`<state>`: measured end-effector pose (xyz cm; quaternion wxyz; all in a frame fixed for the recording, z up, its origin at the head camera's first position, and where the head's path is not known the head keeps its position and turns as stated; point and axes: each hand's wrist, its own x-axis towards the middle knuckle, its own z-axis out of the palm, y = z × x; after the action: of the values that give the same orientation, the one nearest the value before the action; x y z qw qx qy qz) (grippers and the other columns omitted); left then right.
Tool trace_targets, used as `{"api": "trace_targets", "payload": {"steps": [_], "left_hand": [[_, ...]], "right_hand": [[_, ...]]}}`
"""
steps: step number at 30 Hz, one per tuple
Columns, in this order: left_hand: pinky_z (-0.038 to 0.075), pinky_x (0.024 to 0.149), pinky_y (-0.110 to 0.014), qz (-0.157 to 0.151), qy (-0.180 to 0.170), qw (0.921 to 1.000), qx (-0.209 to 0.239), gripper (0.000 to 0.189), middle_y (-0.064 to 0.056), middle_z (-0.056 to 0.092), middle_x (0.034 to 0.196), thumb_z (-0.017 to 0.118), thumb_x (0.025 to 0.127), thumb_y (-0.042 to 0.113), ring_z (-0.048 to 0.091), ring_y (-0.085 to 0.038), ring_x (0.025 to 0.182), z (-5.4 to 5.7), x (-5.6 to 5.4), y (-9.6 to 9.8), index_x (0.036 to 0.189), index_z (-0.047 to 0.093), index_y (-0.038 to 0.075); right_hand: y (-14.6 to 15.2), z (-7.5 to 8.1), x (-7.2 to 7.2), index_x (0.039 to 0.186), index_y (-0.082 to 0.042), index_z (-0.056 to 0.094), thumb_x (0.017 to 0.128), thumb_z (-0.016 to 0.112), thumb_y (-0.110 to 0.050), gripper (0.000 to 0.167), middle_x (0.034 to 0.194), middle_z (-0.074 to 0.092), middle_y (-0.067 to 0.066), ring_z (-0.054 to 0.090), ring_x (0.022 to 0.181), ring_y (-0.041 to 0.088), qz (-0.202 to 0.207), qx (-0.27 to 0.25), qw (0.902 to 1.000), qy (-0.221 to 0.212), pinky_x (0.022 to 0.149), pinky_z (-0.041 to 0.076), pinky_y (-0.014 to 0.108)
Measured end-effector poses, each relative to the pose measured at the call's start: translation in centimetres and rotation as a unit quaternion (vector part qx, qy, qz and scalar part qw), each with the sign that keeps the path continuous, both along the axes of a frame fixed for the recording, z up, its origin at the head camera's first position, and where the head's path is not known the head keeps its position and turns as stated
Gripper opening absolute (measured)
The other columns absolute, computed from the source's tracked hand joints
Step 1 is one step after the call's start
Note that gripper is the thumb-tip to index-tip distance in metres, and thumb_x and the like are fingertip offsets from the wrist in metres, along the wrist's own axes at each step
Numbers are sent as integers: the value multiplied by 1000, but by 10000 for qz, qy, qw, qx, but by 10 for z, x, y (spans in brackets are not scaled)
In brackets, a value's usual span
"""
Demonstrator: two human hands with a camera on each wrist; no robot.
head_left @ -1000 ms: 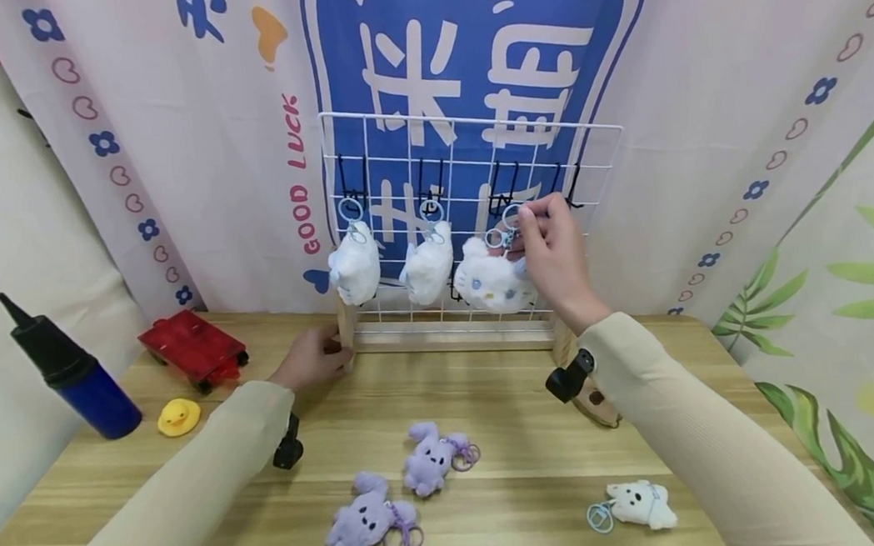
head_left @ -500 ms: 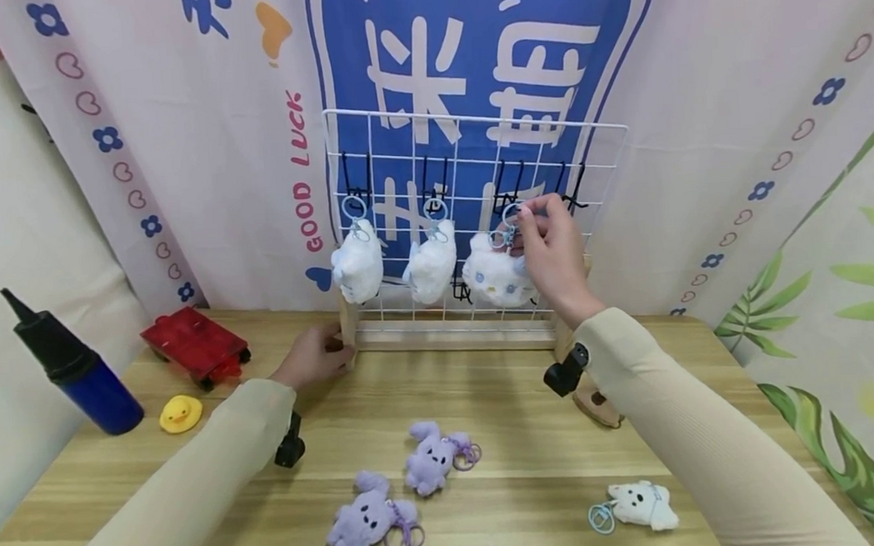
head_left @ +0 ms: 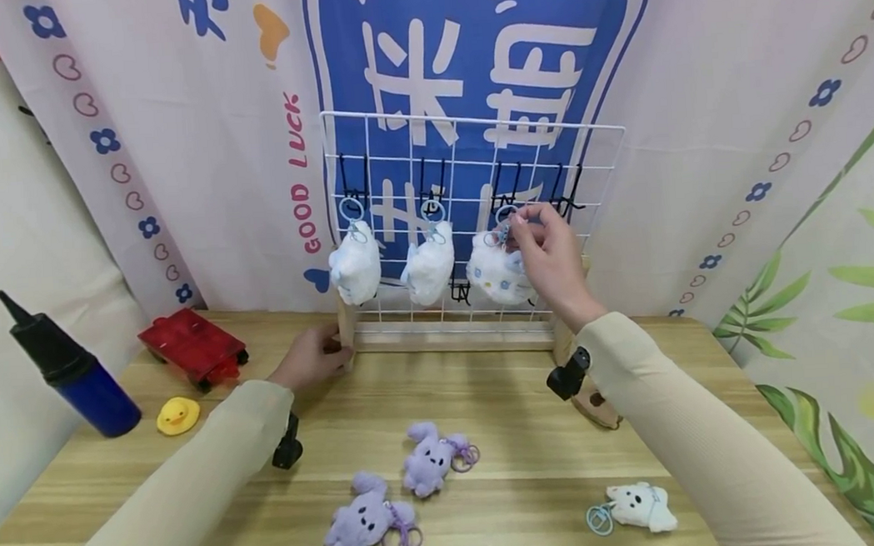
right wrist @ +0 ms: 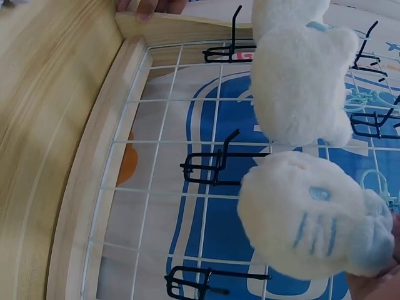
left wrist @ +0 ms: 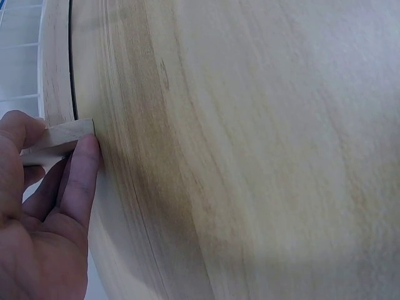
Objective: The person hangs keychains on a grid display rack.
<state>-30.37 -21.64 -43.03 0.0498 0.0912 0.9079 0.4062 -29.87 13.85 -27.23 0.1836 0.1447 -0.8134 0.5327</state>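
My right hand (head_left: pixel 556 261) pinches the light-blue ring of a white plush cat-face keychain (head_left: pixel 491 274) in front of the wire grid rack (head_left: pixel 465 122). The ring is by a black hook (head_left: pixel 505 187); whether it is on the hook I cannot tell. In the right wrist view the plush head (right wrist: pixel 300 215) shows blue whiskers. Two more white plush keychains, one at left (head_left: pixel 356 265) and one at centre (head_left: pixel 427 265), hang by light-blue rings from hooks. My left hand (head_left: pixel 310 357) grips the wooden end piece (left wrist: pixel 59 137) of the rack's stand, with fingers and thumb on either side.
Two purple plush keychains, one nearer (head_left: pixel 362 524) and one farther (head_left: pixel 428 466), lie on the wooden table (head_left: pixel 510 486). A white plush dog keychain (head_left: pixel 639 507) lies at right. At left stand a blue pump (head_left: pixel 102 398), a red toy cart (head_left: pixel 194 346) and a yellow duck (head_left: pixel 179 416).
My right hand has shifted slightly left and down with the cat-face keychain's ring, close to the third hook. My left hand has stayed on the stand.
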Motion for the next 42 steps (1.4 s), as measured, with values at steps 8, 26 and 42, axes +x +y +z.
{"api": "trace_targets", "payload": {"steps": [8,26,42], "left_hand": [[66,84,-41,8,54,10000,-32,50,-33,67,127,63,102,11,71,-35,104,-1,3,-2,144,50,-11],[66,84,-40,83,-10,10000,-22,50,-32,68,126,62,102,11,70,-32,102,-4,2,-4,145,50,-10],[65,79,-35,47,60,9999,101,42,-31,71,120,63,101,11,72,-30,97,-4,-1,-1,136,57,-11]], "right_hand": [[7,-8,-1,129,4,56,111,48,-20,31,125,73,28,71,118,37,156,166,9997,-107,103,56,46],[50,-37,34,125,10,55,112,45,-13,29,128,65,26,66,120,32,489,667,9963,235,97,51,7],[136,-103,65,117,7,63,105,58,-6,18,105,72,19,67,90,10,387,2245,9717,-626,74,61,22]]}}
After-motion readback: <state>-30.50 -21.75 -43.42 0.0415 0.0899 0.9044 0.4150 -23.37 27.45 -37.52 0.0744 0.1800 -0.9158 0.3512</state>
